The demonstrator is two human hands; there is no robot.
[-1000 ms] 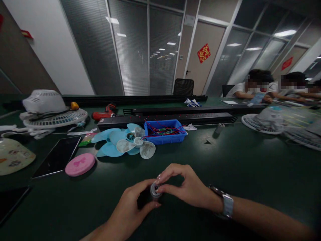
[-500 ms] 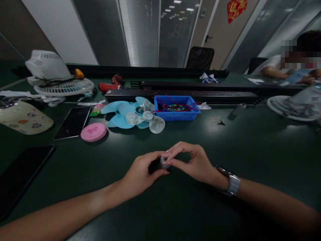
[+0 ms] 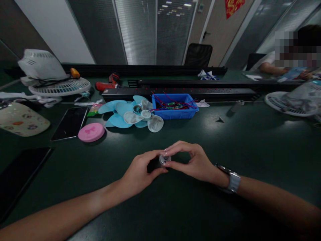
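Between my hands is a small silvery cylinder [image 3: 165,160] that looks like a little motor, with dark spots on its round end face. My left hand [image 3: 141,170] curves around its side, thumb below and fingers above. From the other side, the thumb and fingertips of my right hand [image 3: 192,162] grip the rim of that end. Part of the cylinder's body is hidden behind the fingers and in shadow. The right wrist carries a watch [image 3: 232,180] with a light band. Both hands are low over the dark green table [image 3: 175,211].
Beyond my hands lie blue and grey fan blades [image 3: 135,113], a blue bin [image 3: 177,113] of wires and a pink round case [image 3: 91,132]. Dark tablets [image 3: 70,124] are leftward. Another cylinder [image 3: 237,106] and a fan [image 3: 293,103] are rightward, near a seated person [image 3: 272,65].
My right thumb and fingertips have moved apart toward the rim, so more of the cylinder's end face shows. The left hand keeps its hold. The whole view has shifted slightly.
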